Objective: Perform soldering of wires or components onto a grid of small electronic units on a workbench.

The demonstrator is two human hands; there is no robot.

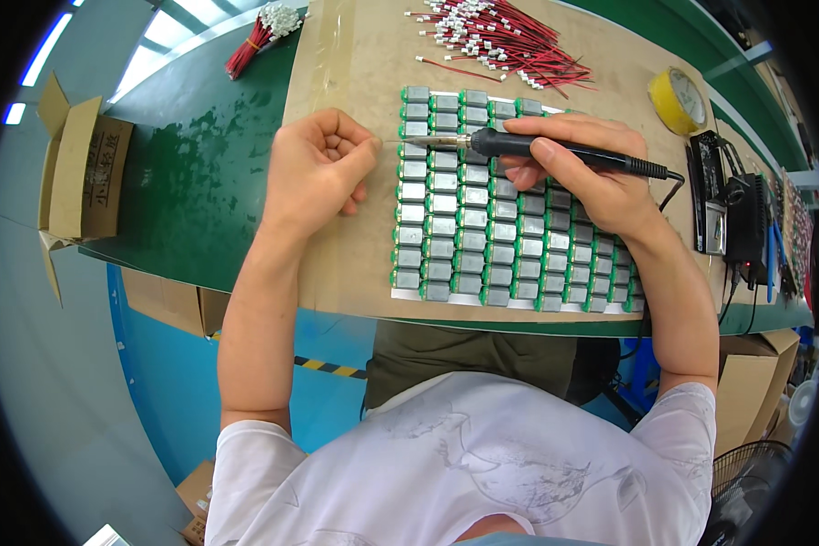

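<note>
My right hand (582, 159) grips a black-handled soldering iron (555, 148), fingers wrapped round its handle. The iron's metal tip points left, over the upper left of a block of small circuit boards (441, 226) with grey tops and green edges, set in close rows on a white backing. Just left of the tip, my left hand (323, 168) is closed in a pinch. A very thin strand, which looks like solder wire (388, 141), shows faintly between its fingertips and the tip. Some boards lie hidden under my right hand and forearm.
Red-and-black leads (510, 41) with white connectors lie behind the boards, and a tied bundle (259, 36) sits far left. Yellow tape (677, 100) and a black soldering station (744, 218) stand right. An open cardboard box (86, 164) is at the table's left edge.
</note>
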